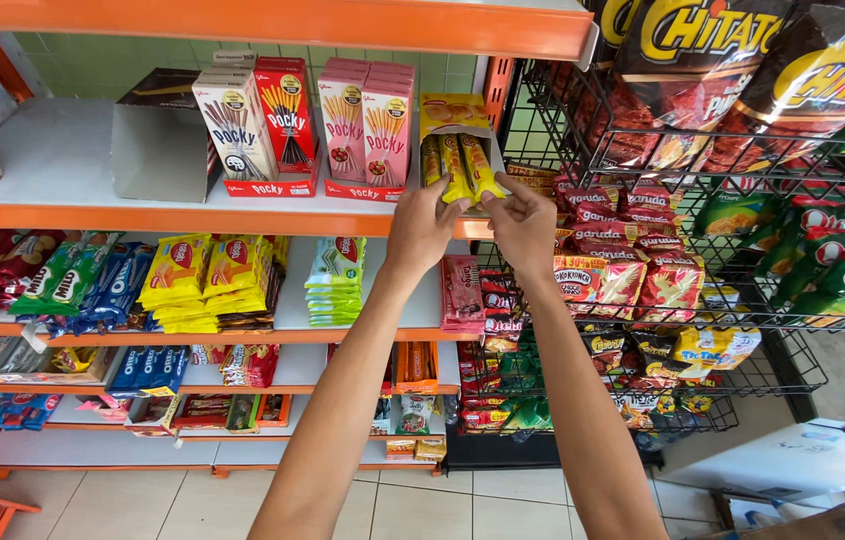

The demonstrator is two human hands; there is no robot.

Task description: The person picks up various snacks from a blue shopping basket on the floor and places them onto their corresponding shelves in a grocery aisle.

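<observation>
Both my arms reach up to the top white shelf (63, 160) with its orange edge. My left hand (423, 228) and my right hand (521, 225) meet at a small open display box (455, 118) of yellow wrapped snack bars (463, 165). The fingers of both hands pinch the lower ends of the bars, which stand upright in the box. Left of the box stand pink (368, 125), red (285, 112) and white (233, 125) boxes of biscuit sticks in a row.
A grey open carton (158, 135) sits further left on the same shelf. Lower shelves hold yellow, green and blue snack packs (188, 280). A black wire rack (703, 190) at the right carries red and green chip bags. Pale tiled floor (423, 505) lies below.
</observation>
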